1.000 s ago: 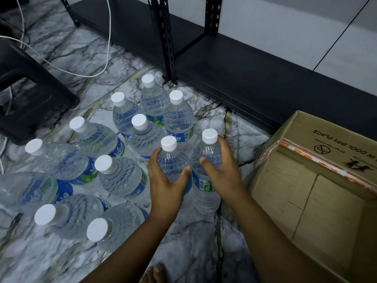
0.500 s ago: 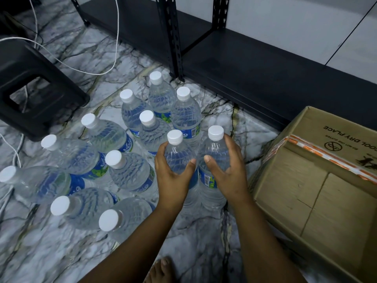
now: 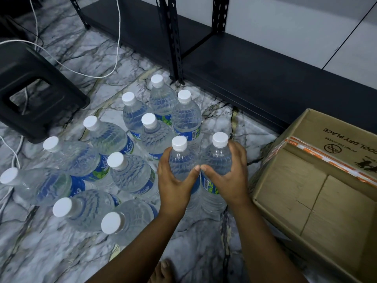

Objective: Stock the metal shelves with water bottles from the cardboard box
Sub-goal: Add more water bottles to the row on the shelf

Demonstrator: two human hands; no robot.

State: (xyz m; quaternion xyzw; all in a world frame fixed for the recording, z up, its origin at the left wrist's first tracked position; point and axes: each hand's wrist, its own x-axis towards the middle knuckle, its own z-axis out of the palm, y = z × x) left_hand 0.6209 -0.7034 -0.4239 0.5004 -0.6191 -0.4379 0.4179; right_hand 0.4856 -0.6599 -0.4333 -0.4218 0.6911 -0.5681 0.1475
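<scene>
— On the far left, what's there beside the bottles?

— A black stool (image 3: 38, 88) with a white cable (image 3: 81, 70) trailing over the marble floor (image 3: 61, 252). Next to it stands a cluster of water bottles (image 3: 130, 174), ten by my count, all upright with white caps on. None of those has moved in the last second.

— And the hands?

— Both are wrapped round bottles at the right edge of the cluster. The left hand (image 3: 175, 184) grips the left bottle (image 3: 180, 160) around its shoulder, and the right hand (image 3: 230, 176) grips the right bottle (image 3: 219, 154) the same way. The thumbs, which sat apart a second ago, now touch between the two bottles.

— So what changed?

— The grip closed in, and the pair seems to sit a little higher against the bottles behind it. I'd judge a lift is starting, though I cannot tell whether the bases have left the floor, since the hands hide them.

— Further right?

— The cardboard box (image 3: 306, 201) lies open just beside the right hand, and the part of its inside that shows holds nothing. Behind everything, the metal shelf (image 3: 265, 78) has no bottle on it yet, so the stocking proper looks about to begin with these two.
</scene>
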